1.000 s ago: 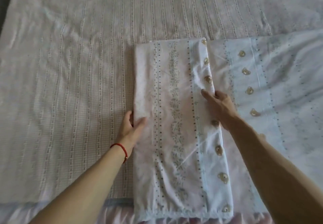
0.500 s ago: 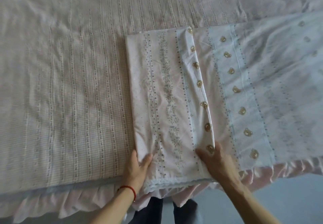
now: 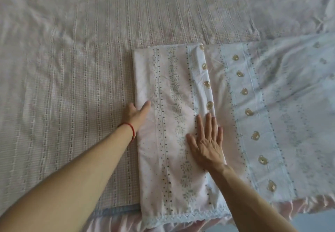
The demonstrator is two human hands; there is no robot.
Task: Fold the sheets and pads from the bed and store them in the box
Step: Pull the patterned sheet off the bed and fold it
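Folding is only partly along: the printed sheet is lying on the bed with its left part turned over into a narrow panel, while the rest is spreading unfolded to the right. The left hand is resting open against the panel's left edge, and the right hand is pressing flat, gripping nothing. No box is showing, so storing is looking still ahead
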